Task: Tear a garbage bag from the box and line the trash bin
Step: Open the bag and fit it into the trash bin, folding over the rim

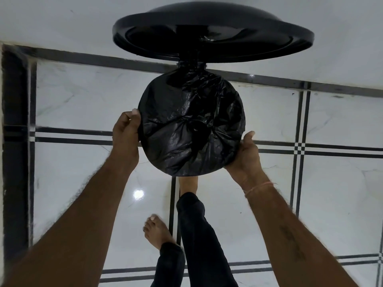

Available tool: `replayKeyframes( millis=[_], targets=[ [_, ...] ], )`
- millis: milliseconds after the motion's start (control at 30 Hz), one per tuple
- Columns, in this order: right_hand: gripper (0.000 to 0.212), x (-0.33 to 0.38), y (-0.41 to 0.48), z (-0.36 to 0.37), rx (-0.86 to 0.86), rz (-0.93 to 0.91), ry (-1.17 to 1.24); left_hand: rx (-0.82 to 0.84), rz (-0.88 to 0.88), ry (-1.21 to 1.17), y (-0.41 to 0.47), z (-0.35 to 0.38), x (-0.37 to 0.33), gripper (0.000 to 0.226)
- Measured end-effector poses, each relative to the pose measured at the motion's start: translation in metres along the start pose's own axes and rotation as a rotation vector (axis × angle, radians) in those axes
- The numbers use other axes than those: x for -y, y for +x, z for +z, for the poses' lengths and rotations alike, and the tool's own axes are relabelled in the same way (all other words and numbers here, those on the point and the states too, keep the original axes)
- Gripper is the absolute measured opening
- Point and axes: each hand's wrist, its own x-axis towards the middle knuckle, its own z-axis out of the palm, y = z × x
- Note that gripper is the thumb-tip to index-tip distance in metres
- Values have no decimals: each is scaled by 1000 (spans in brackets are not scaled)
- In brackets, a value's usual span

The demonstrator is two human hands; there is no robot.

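I look straight down on a round trash bin covered by a black garbage bag (191, 125); the crinkled plastic is stretched over its mouth and hides the rim. Its black lid (213, 32) stands open behind it, tilted up on the hinge. My left hand (126, 131) grips the bag at the bin's left edge, thumb on top. My right hand (247, 154) cups the lower right edge with plastic under the fingers. The bag box is not in view.
The bin stands on a glossy white tiled floor (83, 100) with black stripe lines, close to a white wall (62, 21) behind it. A dark band (14, 141) runs down the left side. My foot (157, 230) and a dark trouser leg (196, 235) are below the bin.
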Motion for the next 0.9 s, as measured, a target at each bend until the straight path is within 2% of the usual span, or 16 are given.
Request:
replayKeyframes(
  millis=[133, 233, 267, 333, 367, 400, 433, 500, 567, 700, 900],
  targets=[
    [84, 13, -1, -2, -62, 57, -123, -98, -83, -67, 5, 8, -1, 39],
    [66, 23, -14, -4, -288, 4, -461, -137, -82, -43, 5, 14, -3, 39],
    [60, 23, -22, -5, -379, -119, -634, -142, -74, -27, 5, 15, -3, 39],
    [47, 20, -38, -2, -540, -611, -1015, -147, -56, 5, 5, 15, -2, 40],
    [41, 18, -48, 8, -503, -866, -1096, -147, -42, 11, 4, 16, -2, 40],
    [37, 14, -53, 23, -362, -1028, -1110, -149, -30, 17, 4, 18, -1, 40],
    [35, 11, -53, 39, -173, -1109, -1113, -151, -19, 21, 4, 19, -1, 39],
    [37, -3, -42, 70, 134, -1101, -1206, -154, 3, 37, 4, 21, 2, 37],
    [48, -18, -19, 90, 263, -1024, -1384, -163, 32, 56, 4, 22, 4, 37],
    [73, -49, 41, 91, 234, -800, -1670, -210, 97, 98, 6, 23, 9, 37],
    [75, -58, 85, 76, 270, -479, -1623, -256, 159, 155, 13, 23, 18, 38]
  ],
)
